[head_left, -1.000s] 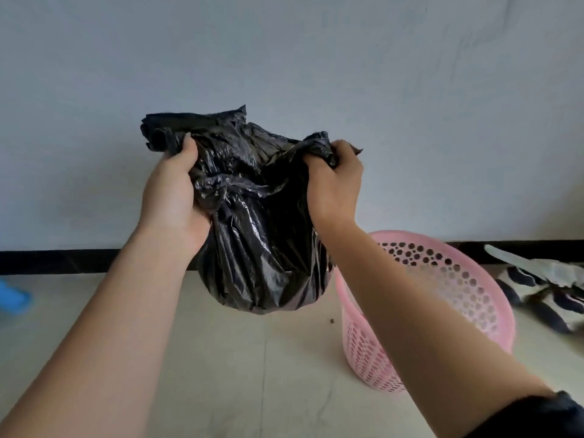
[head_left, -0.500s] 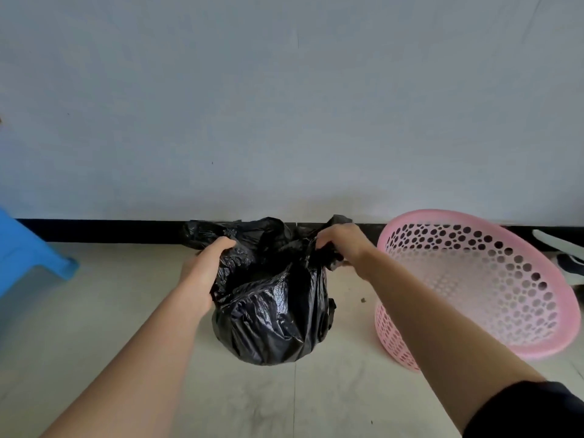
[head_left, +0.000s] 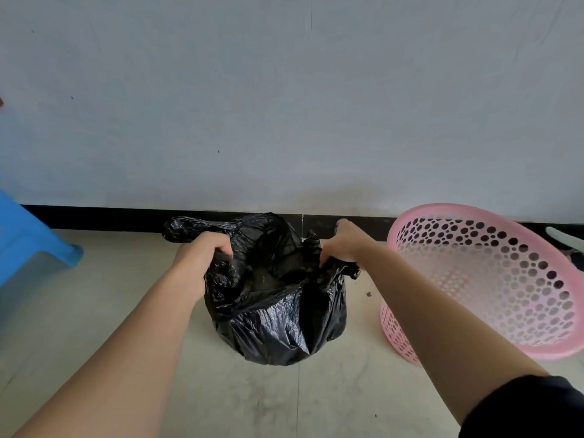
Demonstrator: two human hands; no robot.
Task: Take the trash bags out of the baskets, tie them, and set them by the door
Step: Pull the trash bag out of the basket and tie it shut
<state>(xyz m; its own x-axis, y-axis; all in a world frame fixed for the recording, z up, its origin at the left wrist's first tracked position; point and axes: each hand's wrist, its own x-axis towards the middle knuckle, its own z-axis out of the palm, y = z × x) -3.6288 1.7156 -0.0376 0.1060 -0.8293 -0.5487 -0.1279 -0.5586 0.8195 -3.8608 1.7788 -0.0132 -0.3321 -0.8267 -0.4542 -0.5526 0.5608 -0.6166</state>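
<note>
The black trash bag (head_left: pixel 278 324) was out of the pink basket (head_left: pixel 493 279), just left of it and low at the floor (head_left: pixel 94 311). The left hand (head_left: pixel 202 257) gripped a bunched flap of the bag's rim on the side away from the basket. The right hand (head_left: pixel 343 245) pinched the flap nearer the basket. The hands were apart, with the bag's mouth open between them. The basket leaned, its opening tipped toward the person. A blue stool (head_left: pixel 25 235) stood well left of the basket.
</note>
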